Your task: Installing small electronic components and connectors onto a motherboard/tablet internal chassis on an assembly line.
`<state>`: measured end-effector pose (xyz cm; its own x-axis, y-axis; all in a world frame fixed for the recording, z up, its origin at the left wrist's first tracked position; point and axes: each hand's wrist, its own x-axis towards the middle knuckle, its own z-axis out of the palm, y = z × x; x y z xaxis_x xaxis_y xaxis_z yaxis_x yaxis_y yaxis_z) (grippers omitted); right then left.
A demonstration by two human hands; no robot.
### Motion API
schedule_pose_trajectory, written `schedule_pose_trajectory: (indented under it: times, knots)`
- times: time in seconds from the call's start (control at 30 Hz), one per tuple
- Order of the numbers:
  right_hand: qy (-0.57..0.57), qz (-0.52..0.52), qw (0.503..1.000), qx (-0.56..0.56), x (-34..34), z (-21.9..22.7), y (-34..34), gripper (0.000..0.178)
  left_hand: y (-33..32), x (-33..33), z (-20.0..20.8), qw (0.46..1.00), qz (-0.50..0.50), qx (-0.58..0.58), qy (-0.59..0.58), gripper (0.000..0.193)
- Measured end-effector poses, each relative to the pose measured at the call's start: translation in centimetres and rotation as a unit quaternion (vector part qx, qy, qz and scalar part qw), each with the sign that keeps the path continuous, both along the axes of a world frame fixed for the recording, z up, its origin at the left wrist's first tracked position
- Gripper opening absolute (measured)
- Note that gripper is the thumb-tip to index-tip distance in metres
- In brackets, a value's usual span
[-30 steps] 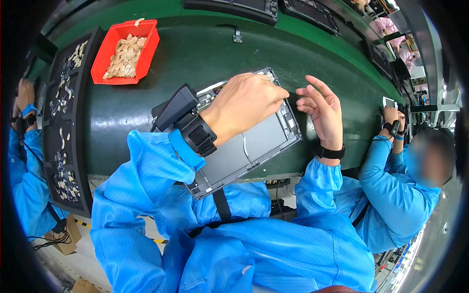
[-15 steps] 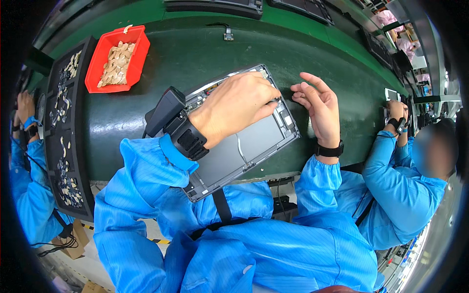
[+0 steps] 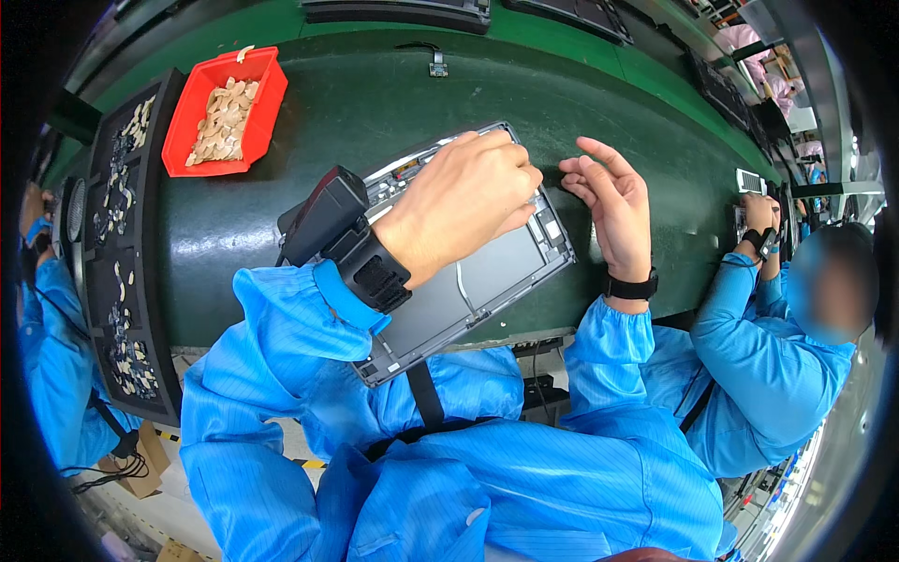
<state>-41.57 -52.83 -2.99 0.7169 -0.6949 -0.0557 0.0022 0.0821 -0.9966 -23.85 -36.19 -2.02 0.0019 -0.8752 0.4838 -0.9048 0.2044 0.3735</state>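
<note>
A thin grey tablet-like casing [image 3: 423, 309] lies tilted on the green worktable, its inner side up. Small parts and a pale cable run along its frame. My left hand [image 3: 468, 192] reaches across its upper right part with fingers curled together; their tips are turned away, so whatever they pinch is hidden. Just beyond the casing's right edge, my right hand [image 3: 613, 206] is raised, palm turned inward. Its index finger is stretched out, the thumb stands apart, and no object shows in it.
At the left, a red bin [image 3: 267, 112] holds pale peeled pieces beside a black compartment tray [image 3: 140, 272] of small scraps. A small connector with a cable [image 3: 437, 68] lies further back. Dark panels [image 3: 403, 11] line the green belt behind. Co-workers sit on both sides, one at right [image 3: 768, 365].
My left hand has shifted slightly right and its fingers have lifted and curled more. My right hand is almost still. The panels at the back have slid a little left.
</note>
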Motion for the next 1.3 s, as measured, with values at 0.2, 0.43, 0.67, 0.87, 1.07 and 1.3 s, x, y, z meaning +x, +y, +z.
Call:
schedule_pose_trajectory:
  times: [0.2, 0.43, 0.67, 0.87, 1.07, 1.3]
  knots:
    - [0.008, 0.001, 1.0, -0.005, 0.2, -0.1, 0.1, 0.034, -0.2, 0.6, -0.3, 1.0, -0.007, -0.015, 0.023, 0.023]
    - [0.002, 0.007, 1.0, -0.014, 0.3, -0.1, 0.2, 0.033, -0.3, 0.4, -0.6, 0.998, -0.008, -0.02, 0.054, 0.022]
    - [0.015, 0.006, 0.999, -0.032, -0.3, -0.3, -0.1, 0.029, -0.4, -0.1, -0.1, 0.996, -0.008, -0.056, 0.071, 0.019]
    - [0.024, 0.007, 0.999, -0.048, 0.1, -0.2, 0.0, 0.029, 0.2, 0.1, 0.3, 0.998, -0.003, 0.032, 0.053, 0.016]
    - [0.027, 0.004, 0.999, -0.044, 0.3, -0.3, 0.0, 0.028, 0.6, -0.2, 0.2, 0.998, -0.008, 0.054, 0.04, 0.017]
    - [0.031, 0.001, 0.998, -0.045, 0.1, -0.2, 0.0, 0.028, 1.0, 0.1, 0.7, 0.984, -0.014, 0.082, 0.158, 0.017]
